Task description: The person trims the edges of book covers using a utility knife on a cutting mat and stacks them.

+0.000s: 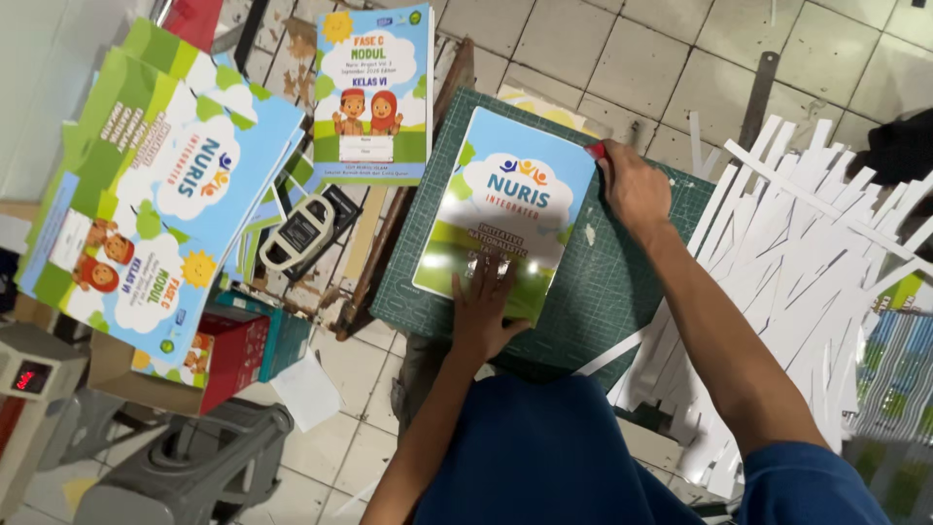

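Now left hand (pixel 483 309) spread flat on booklet (pixel 505 209); right hand (pixel 634 188) pinching red cutter (pixel 595 151) at its top corner.

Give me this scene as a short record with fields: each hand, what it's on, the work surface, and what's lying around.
left hand: flat on the lower edge of the booklet, pressing it down
right hand: at the booklet's upper right corner, gripping a red-tipped tool; most of it hidden
surface: green cutting mat
right of mat: heap of white paper strips
left of mat: stack of unfolded covers, tape dispenser
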